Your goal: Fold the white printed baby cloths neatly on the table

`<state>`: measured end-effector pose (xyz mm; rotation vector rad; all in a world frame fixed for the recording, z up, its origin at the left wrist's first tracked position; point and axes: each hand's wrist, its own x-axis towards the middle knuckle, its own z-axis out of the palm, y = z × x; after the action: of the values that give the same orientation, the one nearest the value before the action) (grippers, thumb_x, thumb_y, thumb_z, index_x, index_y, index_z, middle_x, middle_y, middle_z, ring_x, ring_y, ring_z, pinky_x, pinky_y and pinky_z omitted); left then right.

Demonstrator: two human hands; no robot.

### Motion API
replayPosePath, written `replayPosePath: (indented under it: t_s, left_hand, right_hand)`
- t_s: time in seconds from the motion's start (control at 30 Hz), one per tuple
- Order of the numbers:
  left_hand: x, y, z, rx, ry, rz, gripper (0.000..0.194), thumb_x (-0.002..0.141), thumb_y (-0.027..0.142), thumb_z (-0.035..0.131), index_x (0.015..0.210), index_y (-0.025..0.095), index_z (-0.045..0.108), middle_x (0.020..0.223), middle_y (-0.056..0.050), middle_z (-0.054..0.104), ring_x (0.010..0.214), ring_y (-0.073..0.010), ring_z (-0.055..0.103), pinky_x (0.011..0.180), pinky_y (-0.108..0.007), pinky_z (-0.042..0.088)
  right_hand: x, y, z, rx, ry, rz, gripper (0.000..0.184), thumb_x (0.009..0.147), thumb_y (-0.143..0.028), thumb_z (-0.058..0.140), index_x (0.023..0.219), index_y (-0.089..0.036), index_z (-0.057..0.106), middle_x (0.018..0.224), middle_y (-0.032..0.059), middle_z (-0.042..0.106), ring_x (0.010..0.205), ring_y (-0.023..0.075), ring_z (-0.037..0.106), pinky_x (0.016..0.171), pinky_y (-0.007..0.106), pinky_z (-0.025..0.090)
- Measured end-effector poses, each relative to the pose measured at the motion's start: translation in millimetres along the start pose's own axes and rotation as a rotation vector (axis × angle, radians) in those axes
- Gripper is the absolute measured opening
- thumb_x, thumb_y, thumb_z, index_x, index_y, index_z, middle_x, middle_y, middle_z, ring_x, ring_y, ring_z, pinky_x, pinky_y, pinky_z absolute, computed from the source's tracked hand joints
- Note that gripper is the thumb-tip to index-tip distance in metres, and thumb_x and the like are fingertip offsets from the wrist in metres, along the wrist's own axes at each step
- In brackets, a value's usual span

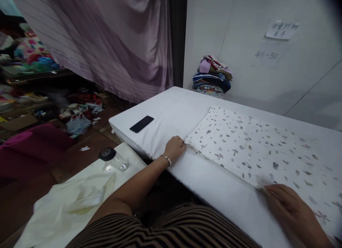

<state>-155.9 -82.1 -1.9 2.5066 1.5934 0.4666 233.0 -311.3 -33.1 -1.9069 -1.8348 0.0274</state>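
White palm-printed cloth (240, 144) is lying between the white-covered table's (171, 105) long edges, our left hand (175, 148) and right hand (291, 207) touching its near edge; we cannot tell either grip.

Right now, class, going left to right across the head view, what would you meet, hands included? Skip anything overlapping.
Rolled magenta material, black-lidded clear container, rectangular black phone, left hand with bracelet at its wrist, stack of multicoloured folded fabrics, blurred right hand.

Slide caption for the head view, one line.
Left hand at a corner and right hand at the near edge of a printed cloth on a white-covered table; dark phone farther left.
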Motion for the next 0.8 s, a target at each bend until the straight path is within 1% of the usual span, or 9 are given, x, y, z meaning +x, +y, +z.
replayPosePath:
  t_s: [0.1,0.17,0.23,0.3,0.37,0.47,0.57,0.7,0.8]
  left_hand:
    - [3,7,0.4,-0.02,-0.023,-0.049,0.019,0.083,0.025,0.047,0.08,0.018,0.064,0.092,-0.005,0.059,0.09,-0.0186,0.053,0.075,-0.029,0.042]
    - [3,9,-0.9,-0.028,-0.044,-0.079,0.019,0.082,0.024,0.045,0.078,0.018,0.063,0.092,-0.006,0.058,0.091,-0.0187,0.053,0.073,-0.028,0.042]
    - [2,10,-2.7,-0.044,-0.075,-0.102,0.016,0.08,0.022,0.046,0.077,0.018,0.062,0.093,-0.005,0.058,0.09,-0.0183,0.053,0.073,-0.028,0.042]
    - [1,12,-3.9,-0.062,-0.108,-0.118,0.013,0.077,0.021,0.048,0.078,0.018,0.061,0.094,-0.005,0.058,0.09,-0.0177,0.053,0.074,-0.027,0.042]
    - [1,14,-3.4,-0.066,-0.12,-0.126,0.013,0.076,0.025,0.051,0.08,0.018,0.06,0.094,-0.005,0.057,0.09,-0.0183,0.053,0.075,-0.028,0.041]
    - [2,17,0.0,-0.041,-0.092,-0.126,0.017,0.077,0.031,0.052,0.084,0.017,0.059,0.096,-0.007,0.057,0.091,-0.0201,0.052,0.078,-0.03,0.041]
    - [4,17,3.1,-0.024,-0.069,-0.13,0.014,0.078,0.028,0.052,0.083,0.017,0.058,0.097,-0.007,0.057,0.094,-0.0204,0.051,0.08,-0.03,0.04]
    - [4,12,1.8,-0.08,-0.081,-0.186,0.01,0.078,0.022,0.049,0.084,0.019,0.056,0.094,-0.004,0.059,0.089,-0.0179,0.053,0.073,-0.028,0.04]
    - [2,9,0.2,-0.092,-0.072,-0.222,0.013,0.08,0.027,0.049,0.088,0.019,0.057,0.094,-0.004,0.059,0.089,-0.0178,0.053,0.072,-0.028,0.039]
  right_hand:
    - [28,-37,3,0.128,-0.025,-0.036,0.016,0.078,-0.045,0.05,0.089,-0.044,0.062,0.1,0.007,0.064,0.093,0.032,0.062,0.075,0.046,0.056]
    - [42,-53,9,0.136,-0.039,-0.083,0.018,0.08,-0.044,0.049,0.089,-0.041,0.064,0.1,0.0079,0.064,0.091,0.0307,0.063,0.073,0.044,0.057]
    - [51,-62,16,0.118,-0.054,-0.137,0.022,0.082,-0.043,0.046,0.092,-0.037,0.064,0.102,0.008,0.064,0.093,0.0284,0.062,0.074,0.041,0.057]
    - [57,-67,24,0.082,-0.076,-0.174,0.026,0.084,-0.043,0.044,0.097,-0.031,0.065,0.106,0.0075,0.063,0.097,0.0257,0.061,0.077,0.039,0.056]
    - [61,-71,31,0.04,-0.119,-0.197,0.03,0.086,-0.04,0.043,0.1,-0.026,0.064,0.107,0.007,0.062,0.098,0.0235,0.06,0.079,0.037,0.055]
    - [64,-75,39,-0.006,-0.159,-0.219,0.031,0.087,-0.039,0.042,0.101,-0.023,0.064,0.106,0.0069,0.062,0.096,0.0216,0.06,0.078,0.035,0.054]
    - [65,-76,43,-0.017,-0.135,-0.211,0.032,0.087,-0.039,0.041,0.102,-0.023,0.065,0.105,0.007,0.062,0.095,0.0218,0.059,0.077,0.035,0.053]
    - [62,-73,47,-0.002,-0.106,-0.201,0.032,0.087,-0.039,0.041,0.102,-0.022,0.065,0.104,0.0068,0.062,0.095,0.0211,0.059,0.077,0.033,0.053]
    - [60,-71,50,0.005,-0.081,-0.186,0.032,0.088,-0.038,0.041,0.101,-0.022,0.065,0.103,0.0065,0.062,0.095,0.0207,0.058,0.079,0.034,0.052]
